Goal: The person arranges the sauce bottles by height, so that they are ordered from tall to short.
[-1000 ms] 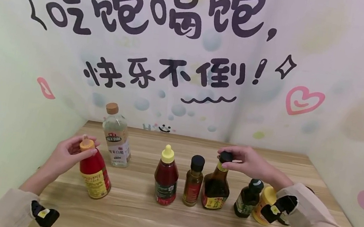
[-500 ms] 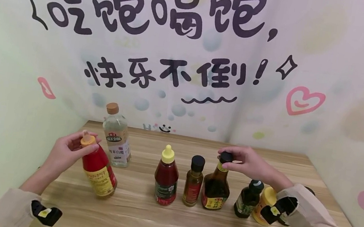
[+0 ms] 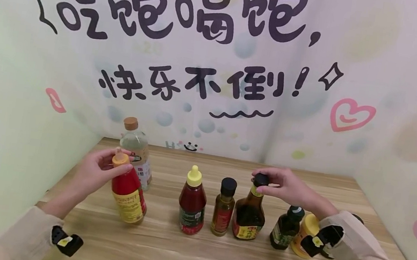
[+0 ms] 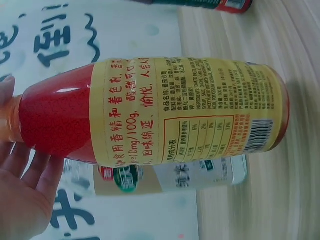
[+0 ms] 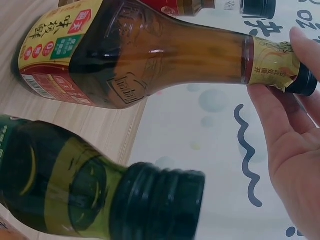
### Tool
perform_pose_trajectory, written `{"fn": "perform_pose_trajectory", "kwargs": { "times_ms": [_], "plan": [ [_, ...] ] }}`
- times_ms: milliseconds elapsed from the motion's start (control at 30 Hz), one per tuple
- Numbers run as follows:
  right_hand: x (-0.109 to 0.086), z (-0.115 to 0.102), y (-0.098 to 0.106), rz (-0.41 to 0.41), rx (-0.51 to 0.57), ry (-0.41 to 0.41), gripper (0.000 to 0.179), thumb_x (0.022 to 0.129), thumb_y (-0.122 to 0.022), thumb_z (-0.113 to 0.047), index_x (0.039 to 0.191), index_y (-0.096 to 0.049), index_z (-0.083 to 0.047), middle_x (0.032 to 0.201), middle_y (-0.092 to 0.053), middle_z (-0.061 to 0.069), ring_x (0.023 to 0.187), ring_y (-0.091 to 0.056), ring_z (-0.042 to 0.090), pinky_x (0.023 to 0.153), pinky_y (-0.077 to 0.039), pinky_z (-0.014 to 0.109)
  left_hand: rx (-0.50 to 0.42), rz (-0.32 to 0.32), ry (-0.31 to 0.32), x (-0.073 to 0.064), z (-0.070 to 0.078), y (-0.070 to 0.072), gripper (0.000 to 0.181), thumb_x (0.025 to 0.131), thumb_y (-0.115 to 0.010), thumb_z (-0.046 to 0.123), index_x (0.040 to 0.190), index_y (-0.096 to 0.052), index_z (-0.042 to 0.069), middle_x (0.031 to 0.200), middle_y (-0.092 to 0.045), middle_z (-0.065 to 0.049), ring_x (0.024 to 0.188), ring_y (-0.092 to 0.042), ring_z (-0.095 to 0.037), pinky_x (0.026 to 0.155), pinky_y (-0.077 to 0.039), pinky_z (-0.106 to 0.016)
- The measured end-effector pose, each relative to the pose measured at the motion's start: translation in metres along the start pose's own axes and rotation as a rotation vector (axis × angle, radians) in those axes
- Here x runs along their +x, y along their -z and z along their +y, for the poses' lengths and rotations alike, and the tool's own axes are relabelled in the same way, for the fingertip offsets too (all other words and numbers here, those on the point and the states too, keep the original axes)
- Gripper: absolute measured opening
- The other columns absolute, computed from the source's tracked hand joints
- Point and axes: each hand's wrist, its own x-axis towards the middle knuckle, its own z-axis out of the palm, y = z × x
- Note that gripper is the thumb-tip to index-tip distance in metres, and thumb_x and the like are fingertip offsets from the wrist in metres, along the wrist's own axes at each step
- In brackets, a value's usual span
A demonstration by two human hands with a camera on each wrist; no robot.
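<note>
My left hand (image 3: 93, 173) grips a red ketchup bottle (image 3: 129, 201) with a yellow label by its neck, just below the orange cap (image 3: 121, 159). The left wrist view shows the fingers (image 4: 31, 175) under that neck and the back label facing the camera. Whether the bottle's base touches the table cannot be told. At the right, my right hand (image 3: 288, 189) pinches the black-capped neck of a brown soy sauce bottle (image 3: 247, 217), which stands upright. A clear white vinegar bottle (image 3: 130, 138) is partly hidden behind the ketchup.
Left of the soy sauce stand a slim black-capped bottle (image 3: 223, 211) and a dark red squeeze bottle (image 3: 192, 205) with a yellow nozzle. To its right are a small dark green bottle (image 3: 286, 229) and a yellow-lidded jar (image 3: 308, 226). Printed cloth walls border the wooden table (image 3: 183, 258).
My left hand has moved to the right with the ketchup bottle, which now covers part of the vinegar bottle. My right hand stays on the soy sauce bottle.
</note>
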Motion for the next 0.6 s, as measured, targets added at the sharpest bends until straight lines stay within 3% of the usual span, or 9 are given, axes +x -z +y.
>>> {"fn": "perform_pose_trajectory", "kwargs": {
  "times_ms": [100,267,600],
  "plan": [
    [-0.001,0.001,0.0,-0.005,0.01,0.001,0.038,0.082,-0.063,-0.016,0.115,-0.054,0.0,0.107,-0.058,0.016,0.088,-0.06,0.015,0.073,-0.049,0.026,-0.012,0.002,-0.026,0.004,0.002,-0.007,0.045,0.082,-0.064,0.025,0.116,-0.052,-0.001,0.11,-0.056,-0.017,0.091,-0.058,-0.017,0.073,-0.049,-0.025],
    [-0.002,0.001,0.001,-0.001,0.005,0.0,0.037,0.082,-0.063,-0.016,0.115,-0.054,-0.001,0.107,-0.058,0.016,0.086,-0.06,0.015,0.071,-0.049,0.027,-0.042,-0.018,-0.009,0.011,0.01,-0.017,0.048,0.082,-0.064,0.026,0.12,-0.05,0.0,0.114,-0.056,-0.018,0.097,-0.056,-0.024,0.076,-0.049,-0.028],
    [-0.002,-0.001,0.001,0.01,-0.019,-0.009,0.038,0.082,-0.064,-0.018,0.115,-0.055,-0.002,0.109,-0.056,0.015,0.088,-0.059,0.017,0.072,-0.049,0.026,-0.045,-0.015,-0.007,0.031,0.025,-0.029,0.046,0.081,-0.065,0.027,0.117,-0.052,0.002,0.11,-0.059,-0.015,0.095,-0.058,-0.021,0.076,-0.049,-0.031]
  ]
}}
